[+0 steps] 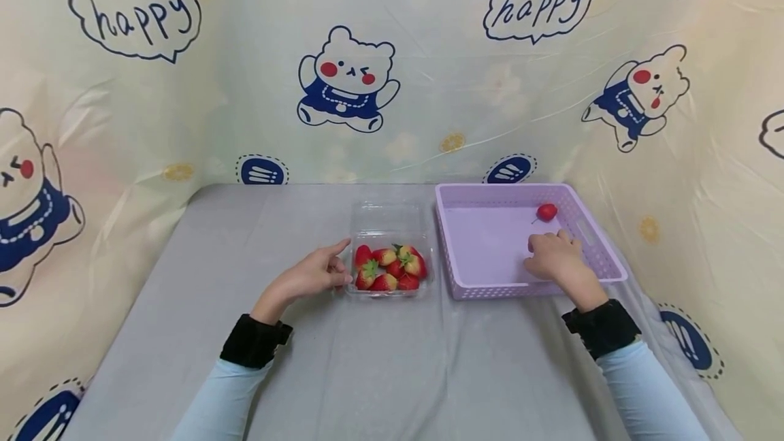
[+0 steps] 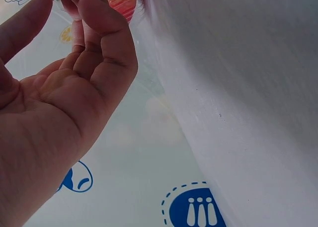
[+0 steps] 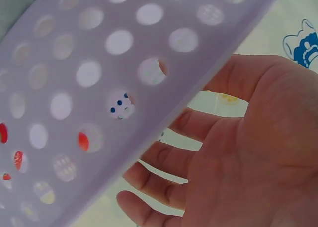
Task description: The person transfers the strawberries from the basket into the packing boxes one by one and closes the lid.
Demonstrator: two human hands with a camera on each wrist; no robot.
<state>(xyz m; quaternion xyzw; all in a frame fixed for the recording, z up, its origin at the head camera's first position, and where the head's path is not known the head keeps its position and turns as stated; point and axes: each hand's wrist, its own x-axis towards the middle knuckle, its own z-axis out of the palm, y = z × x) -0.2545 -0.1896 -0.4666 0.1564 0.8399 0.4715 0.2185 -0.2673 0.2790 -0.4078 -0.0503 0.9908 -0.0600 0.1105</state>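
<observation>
A clear plastic box [image 1: 392,223] stands open at the middle of the grey table, holding several red strawberries [image 1: 392,267]. My left hand [image 1: 318,272] lies against its left side. In the left wrist view the curled fingers [image 2: 99,33] touch the clear box [image 2: 121,1], and the palm is empty. My right hand [image 1: 554,257] hovers palm down inside the lilac basket [image 1: 490,289], fingers relaxed and holding nothing. One strawberry [image 1: 546,211] lies on the basket floor just beyond that hand. The right wrist view shows the empty palm [image 3: 238,152] beside the perforated basket wall [image 3: 99,63].
A grey cloth [image 1: 380,359] covers the table. A cream curtain printed with bears and "happy" bubbles [image 1: 349,80] closes off the back and both sides. The basket sits close to the right curtain.
</observation>
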